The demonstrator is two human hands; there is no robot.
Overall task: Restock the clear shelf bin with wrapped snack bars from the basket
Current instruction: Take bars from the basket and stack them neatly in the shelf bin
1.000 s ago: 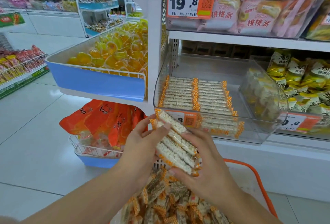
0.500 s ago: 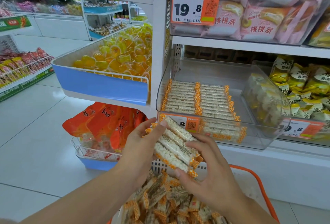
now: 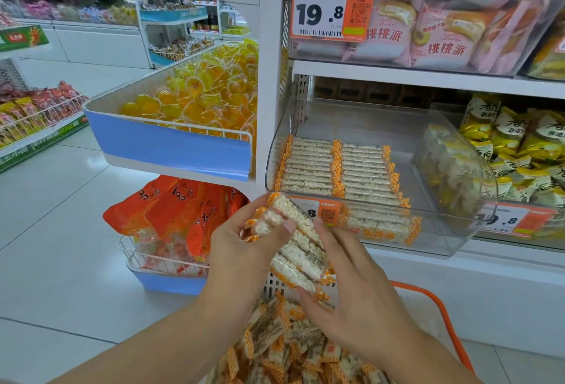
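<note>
White shelving (image 3: 272, 71) is filling the view, its upper shelf carrying pink packs (image 3: 452, 29) printed 桃桃派 behind an orange price tag (image 3: 331, 9) reading 19.8 with a QR code. Below it, the clear bin (image 3: 458, 230) is sitting on the lower shelf, holding two neat rows of wrapped bars (image 3: 336, 169) with orange checkered ends along its left part; a smaller tag (image 3: 328, 212) on its front is showing an 8 and a QR code, half hidden by the hands. To the right, yellow packs (image 3: 519, 145) with writing too small to read are lying above another tag (image 3: 507, 220) ending in .8. To the left, a blue-fronted tray (image 3: 171, 145) is holding yellow jelly cups (image 3: 208, 93), and orange bags (image 3: 177, 209) are lying in a wire tray beneath. The orange-rimmed basket (image 3: 449, 316) at the bottom is heaped with loose bars (image 3: 287, 350). Above it, just in front of the bin, both hands are gripping a tilted stack (image 3: 298, 252) of bars: the left hand (image 3: 244, 258) is curling round the upper end, thumb across the top, while the right hand (image 3: 357, 295) is cupping the lower end with bent fingers.
</note>
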